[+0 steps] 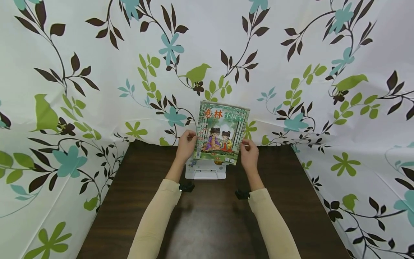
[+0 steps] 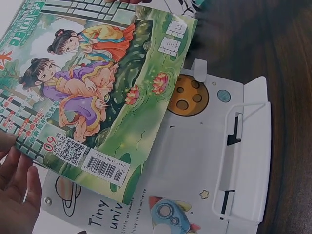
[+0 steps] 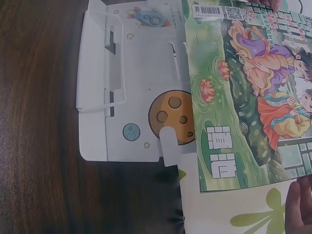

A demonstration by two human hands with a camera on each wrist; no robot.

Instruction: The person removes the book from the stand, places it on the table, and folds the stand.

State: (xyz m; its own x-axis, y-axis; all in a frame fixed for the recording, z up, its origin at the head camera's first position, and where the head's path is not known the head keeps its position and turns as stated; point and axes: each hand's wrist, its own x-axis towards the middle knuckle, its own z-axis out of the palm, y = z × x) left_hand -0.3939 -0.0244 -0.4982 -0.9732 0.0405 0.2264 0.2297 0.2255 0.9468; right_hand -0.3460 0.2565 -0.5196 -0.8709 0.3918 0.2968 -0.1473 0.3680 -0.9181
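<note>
A magazine (image 1: 223, 126) with a green cover and two cartoon children is held up, slightly tilted, between both hands. My left hand (image 1: 186, 145) pinches its left edge. On the opposite side my right hand (image 1: 249, 154) grips the right edge near the lower corner. Behind and below the magazine stands a white book stand (image 1: 205, 175) printed with planets and a rocket, its back panel partly covered by the magazine. In the left wrist view the stand's front ledge (image 2: 253, 161) and wire page holder show, with the magazine's lower edge above the panel.
The dark wood table (image 1: 200, 216) runs back to a white sheet (image 1: 226, 46) printed with leaves, birds and flowers, which hangs behind and at both sides. A black wrist camera (image 1: 186, 187) sits at the left sleeve, another camera (image 1: 242, 194) at the right.
</note>
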